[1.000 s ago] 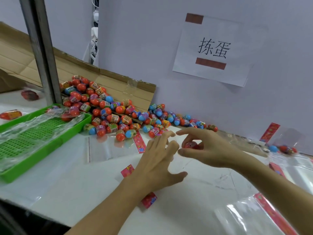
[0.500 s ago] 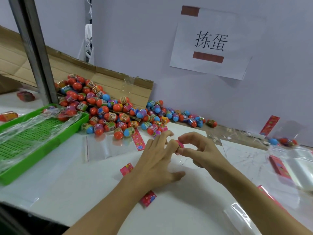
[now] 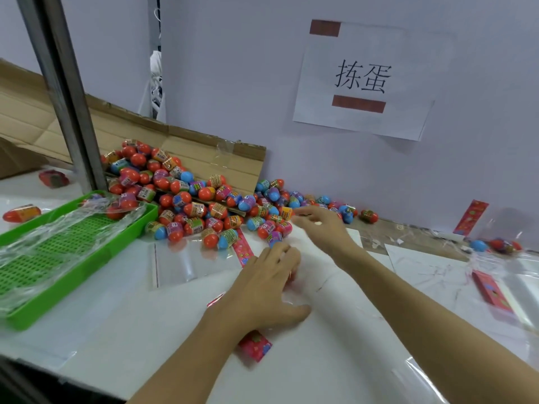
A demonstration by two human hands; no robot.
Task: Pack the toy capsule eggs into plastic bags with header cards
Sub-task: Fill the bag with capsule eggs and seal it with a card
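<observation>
The heap of toy capsule eggs (image 3: pixel 186 196) lies against the cardboard flap (image 3: pixel 210 158) — mostly red, some blue — and spills along the wall. Just in front of the heap, the left hand (image 3: pixel 262 290) rests palm-down on a clear plastic bag (image 3: pixel 294 287) with fingers curled over something red; what it is, and whether it is gripped, cannot be told. The right hand (image 3: pixel 320 225) reaches to the heap's near edge, fingers extended and relaxed, holding nothing. A pink header card (image 3: pixel 255 345) lies beneath the left wrist. Left of the heap sits a green tray (image 3: pixel 73 275).
</observation>
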